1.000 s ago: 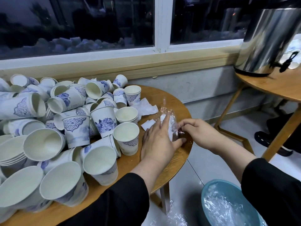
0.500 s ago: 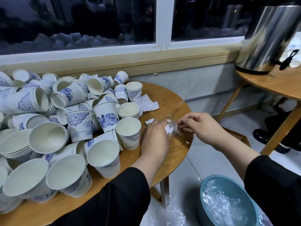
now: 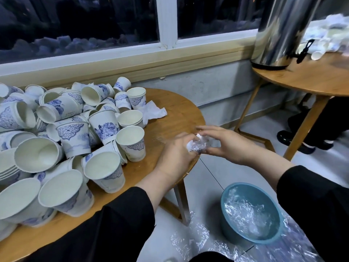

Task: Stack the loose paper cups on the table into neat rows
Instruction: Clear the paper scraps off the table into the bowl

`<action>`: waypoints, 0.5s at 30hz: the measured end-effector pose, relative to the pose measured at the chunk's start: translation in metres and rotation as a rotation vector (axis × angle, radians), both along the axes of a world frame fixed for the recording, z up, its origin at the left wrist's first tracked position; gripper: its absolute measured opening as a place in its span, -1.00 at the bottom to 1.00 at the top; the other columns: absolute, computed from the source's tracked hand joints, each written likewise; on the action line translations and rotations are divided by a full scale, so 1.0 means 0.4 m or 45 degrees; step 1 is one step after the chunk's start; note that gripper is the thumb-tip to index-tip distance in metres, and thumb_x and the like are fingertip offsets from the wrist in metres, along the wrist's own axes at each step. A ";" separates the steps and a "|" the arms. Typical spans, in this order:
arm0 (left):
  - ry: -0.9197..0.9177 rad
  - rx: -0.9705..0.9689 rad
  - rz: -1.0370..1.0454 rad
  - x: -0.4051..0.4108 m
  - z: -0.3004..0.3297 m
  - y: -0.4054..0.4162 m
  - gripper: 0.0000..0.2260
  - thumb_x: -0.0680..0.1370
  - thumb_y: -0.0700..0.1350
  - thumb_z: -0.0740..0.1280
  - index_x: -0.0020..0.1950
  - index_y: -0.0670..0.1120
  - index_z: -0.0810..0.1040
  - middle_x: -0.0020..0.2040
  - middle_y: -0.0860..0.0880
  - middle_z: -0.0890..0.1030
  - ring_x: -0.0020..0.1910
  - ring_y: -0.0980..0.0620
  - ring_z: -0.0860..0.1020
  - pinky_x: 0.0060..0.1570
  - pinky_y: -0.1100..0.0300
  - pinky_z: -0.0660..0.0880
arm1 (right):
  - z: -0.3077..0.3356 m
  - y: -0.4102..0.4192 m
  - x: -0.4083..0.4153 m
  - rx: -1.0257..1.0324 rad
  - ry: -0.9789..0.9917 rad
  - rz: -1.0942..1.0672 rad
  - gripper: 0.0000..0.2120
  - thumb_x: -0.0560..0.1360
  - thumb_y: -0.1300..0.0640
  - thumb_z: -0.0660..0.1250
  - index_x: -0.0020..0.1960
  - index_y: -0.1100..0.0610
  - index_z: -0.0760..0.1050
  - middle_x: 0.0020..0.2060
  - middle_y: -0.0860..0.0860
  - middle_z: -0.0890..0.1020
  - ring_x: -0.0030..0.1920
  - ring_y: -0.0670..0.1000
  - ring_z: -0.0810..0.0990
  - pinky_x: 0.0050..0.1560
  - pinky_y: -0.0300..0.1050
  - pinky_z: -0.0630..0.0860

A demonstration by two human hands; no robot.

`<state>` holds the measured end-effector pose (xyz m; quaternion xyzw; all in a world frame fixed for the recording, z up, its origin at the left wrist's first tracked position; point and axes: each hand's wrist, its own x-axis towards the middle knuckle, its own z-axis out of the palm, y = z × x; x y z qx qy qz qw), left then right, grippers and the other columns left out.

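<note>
A jumbled heap of white paper cups (image 3: 71, 133) with blue flower prints covers the left half of the round wooden table (image 3: 175, 110). Some lie on their sides, some stand upright, a few sit nested. At the table's right edge both hands meet around a crumpled wad of clear plastic wrap and white paper (image 3: 198, 144). My left hand (image 3: 175, 154) curls its fingers round the wad from the left. My right hand (image 3: 226, 142) pinches it from the right. Neither hand touches a cup.
A crumpled white tissue (image 3: 153, 110) lies on the table behind the hands. On the floor below stands a blue bin (image 3: 251, 212) lined with clear plastic, more plastic film (image 3: 190, 242) beside it. A steel urn (image 3: 283, 31) stands on a second wooden table (image 3: 309, 80) at right.
The left hand went from lying flat on the wrap to curling round it. Both hands have gathered the plastic and paper into a tight wad at the table's edge.
</note>
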<state>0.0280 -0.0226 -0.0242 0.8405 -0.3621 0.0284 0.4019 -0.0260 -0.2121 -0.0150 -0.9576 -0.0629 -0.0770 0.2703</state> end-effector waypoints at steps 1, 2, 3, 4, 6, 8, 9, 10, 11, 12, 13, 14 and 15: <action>0.019 -0.018 -0.020 -0.009 -0.003 -0.015 -0.75 0.45 -0.28 0.47 0.08 -0.05 0.68 0.03 0.03 0.63 -0.01 0.05 0.55 -0.02 0.30 0.41 | -0.005 -0.008 -0.021 0.026 -0.050 -0.046 -0.52 0.46 -0.02 0.48 0.35 -0.03 0.50 0.32 -0.13 0.53 0.24 -0.18 0.50 0.28 -0.07 0.46; 0.034 -0.024 -0.043 -0.020 -0.006 -0.035 -0.73 0.43 -0.31 0.45 0.07 -0.04 0.68 0.00 0.07 0.60 -0.02 0.04 0.55 -0.04 0.30 0.40 | -0.010 -0.017 -0.046 0.054 -0.096 -0.089 -0.59 0.47 0.01 0.48 0.30 -0.01 0.54 0.20 -0.09 0.61 0.12 -0.13 0.56 0.17 -0.05 0.51; 0.036 -0.027 -0.072 -0.033 -0.009 -0.059 -0.71 0.42 -0.34 0.44 0.07 -0.04 0.68 -0.02 0.10 0.57 -0.02 0.04 0.55 -0.06 0.30 0.38 | -0.014 -0.029 -0.073 0.085 -0.130 -0.132 -0.64 0.48 0.04 0.48 0.25 0.00 0.56 0.11 -0.08 0.65 0.05 -0.09 0.59 0.10 -0.08 0.53; 0.024 -0.031 -0.104 -0.047 -0.011 -0.087 -0.70 0.41 -0.35 0.43 0.07 -0.05 0.67 -0.04 0.11 0.55 -0.03 0.04 0.54 -0.06 0.29 0.36 | -0.018 -0.047 -0.103 0.122 -0.149 -0.181 -0.68 0.48 0.06 0.48 0.22 0.01 0.58 0.06 -0.07 0.67 0.02 -0.09 0.60 0.08 -0.13 0.52; -0.020 -0.039 -0.182 -0.079 -0.014 -0.150 -0.68 0.39 -0.35 0.42 0.07 -0.06 0.66 -0.02 0.08 0.58 -0.01 0.02 0.55 -0.04 0.29 0.36 | -0.029 -0.096 -0.162 0.186 -0.168 -0.286 -0.73 0.48 0.09 0.48 0.17 0.00 0.59 0.00 -0.09 0.68 -0.02 -0.14 0.60 0.05 -0.25 0.49; -0.031 -0.029 -0.266 -0.112 -0.033 -0.220 -0.69 0.39 -0.34 0.41 0.08 -0.06 0.66 0.03 0.01 0.63 0.03 0.01 0.56 0.01 0.24 0.39 | -0.051 -0.156 -0.219 0.192 -0.163 -0.386 -0.76 0.48 0.04 0.48 0.13 -0.07 0.58 -0.03 -0.14 0.67 -0.03 -0.15 0.61 0.07 -0.19 0.50; -0.001 -0.017 -0.307 -0.129 -0.049 -0.254 -0.69 0.40 -0.33 0.41 0.09 -0.06 0.65 0.05 0.00 0.64 0.03 0.01 0.56 0.04 0.20 0.41 | -0.067 -0.187 -0.245 0.188 -0.147 -0.424 -0.76 0.47 0.02 0.48 0.12 -0.07 0.57 -0.04 -0.15 0.67 -0.02 -0.15 0.61 0.09 -0.13 0.52; 0.030 -0.007 -0.346 -0.144 -0.070 -0.286 -0.70 0.41 -0.33 0.41 0.09 -0.06 0.65 0.06 -0.02 0.64 0.05 -0.01 0.57 0.07 0.15 0.44 | -0.090 -0.217 -0.269 0.189 -0.126 -0.447 -0.77 0.47 0.01 0.48 0.10 -0.07 0.56 -0.05 -0.15 0.66 -0.02 -0.13 0.62 0.09 -0.07 0.53; 0.051 0.010 -0.380 -0.157 -0.096 -0.317 -0.70 0.42 -0.32 0.42 0.10 -0.06 0.64 0.07 -0.03 0.64 0.06 -0.05 0.57 0.09 0.10 0.47 | -0.114 -0.242 -0.292 0.198 -0.096 -0.462 -0.79 0.46 0.02 0.48 0.08 -0.07 0.56 -0.07 -0.14 0.66 -0.03 -0.12 0.61 0.09 -0.03 0.54; 0.067 0.047 -0.403 -0.171 -0.124 -0.342 -0.71 0.43 -0.32 0.43 0.10 -0.06 0.64 0.08 -0.04 0.64 0.07 -0.08 0.58 0.10 0.07 0.48 | -0.143 -0.262 -0.313 0.217 -0.060 -0.479 -0.80 0.46 0.04 0.48 0.06 -0.07 0.56 -0.09 -0.14 0.66 -0.06 -0.13 0.61 0.07 -0.01 0.54; 0.084 0.088 -0.421 -0.183 -0.157 -0.365 -0.71 0.44 -0.31 0.44 0.11 -0.06 0.63 0.08 -0.04 0.63 0.07 -0.09 0.58 0.10 0.06 0.48 | -0.175 -0.278 -0.330 0.238 -0.021 -0.502 -0.80 0.46 0.06 0.49 0.05 -0.08 0.56 -0.10 -0.13 0.66 -0.08 -0.13 0.60 0.06 -0.01 0.54; 0.112 0.125 -0.436 -0.193 -0.194 -0.385 -0.71 0.44 -0.31 0.45 0.11 -0.06 0.63 0.08 -0.04 0.62 0.07 -0.09 0.58 0.10 0.06 0.47 | -0.210 -0.291 -0.347 0.257 0.015 -0.529 -0.78 0.46 0.08 0.50 0.07 -0.08 0.57 -0.10 -0.13 0.66 -0.08 -0.13 0.60 0.06 -0.03 0.54; 0.146 0.152 -0.452 -0.202 -0.232 -0.402 -0.71 0.44 -0.31 0.46 0.12 -0.07 0.62 0.09 -0.04 0.61 0.06 -0.09 0.58 0.11 0.06 0.47 | -0.247 -0.301 -0.361 0.273 0.051 -0.555 -0.76 0.46 0.11 0.49 0.08 -0.09 0.57 -0.10 -0.14 0.67 -0.07 -0.13 0.61 0.07 -0.06 0.55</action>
